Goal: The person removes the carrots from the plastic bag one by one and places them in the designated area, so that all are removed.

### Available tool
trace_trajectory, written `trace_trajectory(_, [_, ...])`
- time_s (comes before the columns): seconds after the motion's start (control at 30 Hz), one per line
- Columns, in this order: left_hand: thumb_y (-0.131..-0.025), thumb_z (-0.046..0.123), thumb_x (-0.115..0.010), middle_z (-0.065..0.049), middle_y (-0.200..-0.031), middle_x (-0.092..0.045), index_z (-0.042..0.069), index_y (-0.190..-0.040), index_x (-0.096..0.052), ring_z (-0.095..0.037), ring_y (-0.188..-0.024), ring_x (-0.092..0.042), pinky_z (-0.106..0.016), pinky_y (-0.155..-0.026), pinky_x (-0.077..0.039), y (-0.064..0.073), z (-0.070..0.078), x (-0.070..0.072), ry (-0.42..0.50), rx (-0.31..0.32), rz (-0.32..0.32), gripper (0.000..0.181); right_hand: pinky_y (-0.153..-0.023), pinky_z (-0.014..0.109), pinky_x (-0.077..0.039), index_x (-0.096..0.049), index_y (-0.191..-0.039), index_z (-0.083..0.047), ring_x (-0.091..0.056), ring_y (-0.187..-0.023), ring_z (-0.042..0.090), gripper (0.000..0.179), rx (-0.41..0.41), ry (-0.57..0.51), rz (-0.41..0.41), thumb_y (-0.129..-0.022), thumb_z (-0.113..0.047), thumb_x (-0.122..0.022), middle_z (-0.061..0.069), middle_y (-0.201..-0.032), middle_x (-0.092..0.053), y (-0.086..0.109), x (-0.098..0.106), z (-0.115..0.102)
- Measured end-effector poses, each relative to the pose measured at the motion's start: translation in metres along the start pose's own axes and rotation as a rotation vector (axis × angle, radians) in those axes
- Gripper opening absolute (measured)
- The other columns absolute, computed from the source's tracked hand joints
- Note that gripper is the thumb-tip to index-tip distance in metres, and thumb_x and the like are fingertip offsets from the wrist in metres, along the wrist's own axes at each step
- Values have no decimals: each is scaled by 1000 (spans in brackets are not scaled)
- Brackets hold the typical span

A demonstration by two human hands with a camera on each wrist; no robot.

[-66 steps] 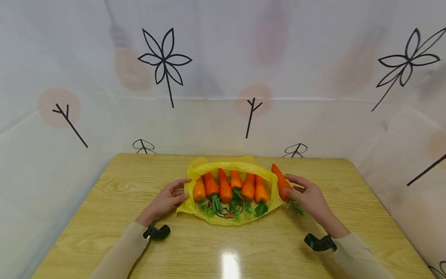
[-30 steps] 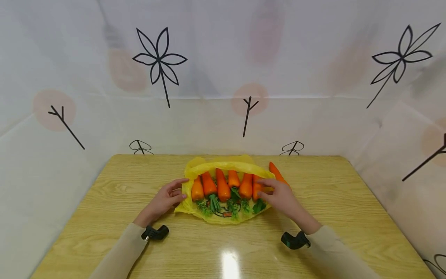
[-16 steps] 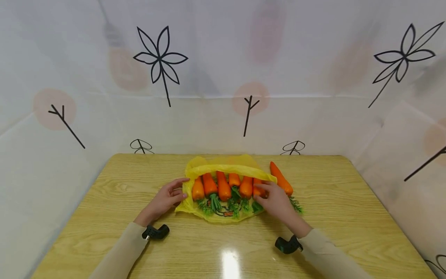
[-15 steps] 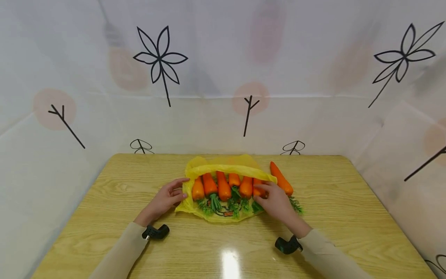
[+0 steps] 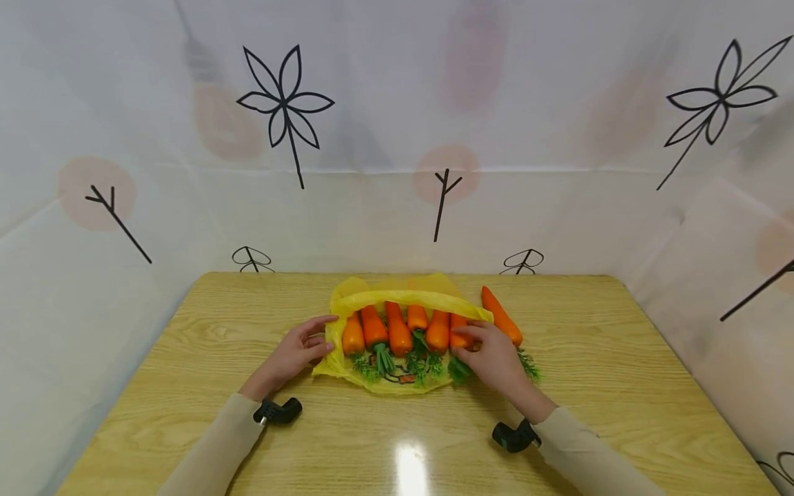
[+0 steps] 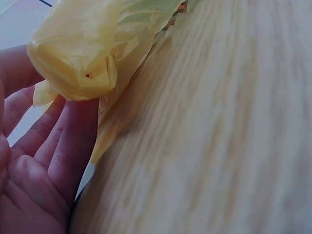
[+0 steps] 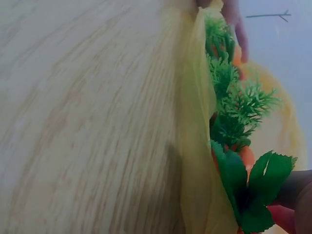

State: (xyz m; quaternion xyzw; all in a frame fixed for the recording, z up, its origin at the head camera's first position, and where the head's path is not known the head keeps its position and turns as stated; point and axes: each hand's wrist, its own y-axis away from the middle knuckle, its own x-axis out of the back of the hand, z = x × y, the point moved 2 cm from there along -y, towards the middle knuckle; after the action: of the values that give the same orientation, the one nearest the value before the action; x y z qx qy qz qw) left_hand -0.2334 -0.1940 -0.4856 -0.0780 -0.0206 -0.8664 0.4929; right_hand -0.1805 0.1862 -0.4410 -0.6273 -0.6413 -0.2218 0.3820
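Note:
A yellow plastic bag (image 5: 397,300) lies on its side with its mouth facing me. Several orange carrots (image 5: 399,337) with green leafy tops (image 7: 243,102) lie side by side in it. My left hand (image 5: 299,350) holds the bag's left edge; in the left wrist view the film folds over its fingers (image 6: 73,141). At the bag's right end my right hand (image 5: 493,355) pinches the rightmost carrot (image 5: 457,334) between thumb and fingers, its leaves (image 7: 248,190) hanging just below. Another carrot (image 5: 501,317) lies outside the bag, right behind that hand, part of its leaves showing.
The wooden table (image 5: 347,448) carries everything, its back edge close behind the bag. A pale cloth backdrop (image 5: 384,124) with printed flowers and twigs rises around the back and sides. Black wrist cameras (image 5: 278,411) sit on both forearms.
My right hand has gone left from the loose carrot outside to the rightmost carrot in the bag. The bag's right side has drawn inward a little. My left hand has stayed put.

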Motion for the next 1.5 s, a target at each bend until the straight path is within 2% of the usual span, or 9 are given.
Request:
trace_trajectory(0.33, [-100,14,-63,-6,-69,-45,12,-151,-41,-13,-58,-41,-26,-57,-38,1,1,-1,-13,2,4,56,-77,40,-57,-74,-117,-8,-67,-101,32,33,-24,-139,8,-85,-15,-80,21,-130,-60,1,7,0])
trace_trajectory(0.6, [-100,14,-63,-6,-69,-45,11,-151,-40,-13,-58,-40,-26,-57,-38,1,2,-1,-16,1,1,56,-71,30,-56,-73,-120,-10,-65,-108,35,35,-89,-241,-23,-86,-14,-79,17,-130,-61,2,15,-1])
trace_trajectory(0.83, [-100,13,-63,-5,-69,-44,10,-151,-40,-13,-58,-40,-26,-56,-37,2,2,-1,-11,-8,-3,56,-77,30,-55,-72,-121,-8,-62,-115,36,34,-131,-318,-62,-88,-14,-78,18,-133,-59,4,22,-2])
trace_trajectory(1.0, [-100,12,-63,-6,-70,-45,10,-151,-40,-13,-58,-40,-26,-57,-37,1,1,-1,-14,0,1,56,-73,26,-53,-72,-122,-9,-63,-112,33,34,-182,-374,-82,-89,-17,-77,15,-131,-61,5,29,-2])
trace_trajectory(1.2, [-100,12,-63,-5,-70,-45,10,-151,-40,-12,-59,-41,-25,-57,-37,2,2,0,-13,3,5,56,-71,28,-53,-70,-123,-7,-66,-101,28,35,-205,-467,-109,-90,-16,-76,15,-118,-68,7,39,-2])
trace_trajectory(1.4, [-100,12,-62,-3,-69,-44,6,-151,-39,-13,-59,-40,-26,-56,-37,2,3,-1,-13,-6,0,56,-79,25,-52,-68,-127,-4,-62,-111,29,38,-205,-525,-144,-92,-16,-74,19,-135,-57,12,47,3])
trace_trajectory(1.5, [-100,11,-62,-2,-69,-43,6,-151,-38,-13,-58,-40,-26,-56,-37,1,2,-1,-11,-10,-1,56,-79,26,-53,-66,-129,-3,-64,-106,27,39,-215,-543,-159,-93,-16,-72,20,-130,-59,15,51,7])
